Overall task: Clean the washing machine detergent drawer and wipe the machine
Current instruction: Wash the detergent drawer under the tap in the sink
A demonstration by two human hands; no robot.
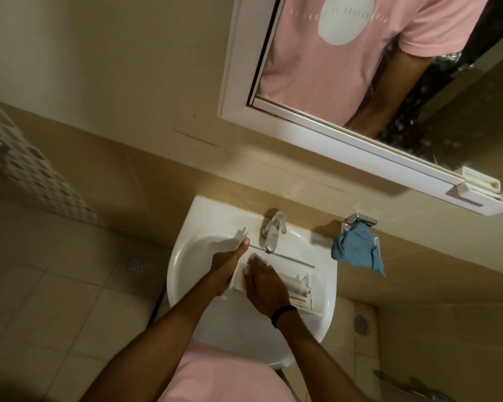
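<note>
Held the white detergent drawer (298, 285) down in the sink (186, 256), right under the tap (272, 232), with the left hand (227, 268) gripping one end, thumb stuck out, and the right hand (263, 285) lying flat on top with nothing in it. Looked like the scrubbing step, so best to grip hard with the left, rub into every little slot and corner, and turn the drawer to rinse all sides. Saw a blue cloth (357, 250) hanging just beside the sink, maybe good for wiping the machine.

Dim, warm light here: beige walls (99, 68), a white-framed mirror (331, 82) up top, white basin (186, 256) with chrome tap (273, 233), pale floor tiles (55, 300), a round floor drain (135, 264), perhaps mosaic tiling (35, 175) far left.
</note>
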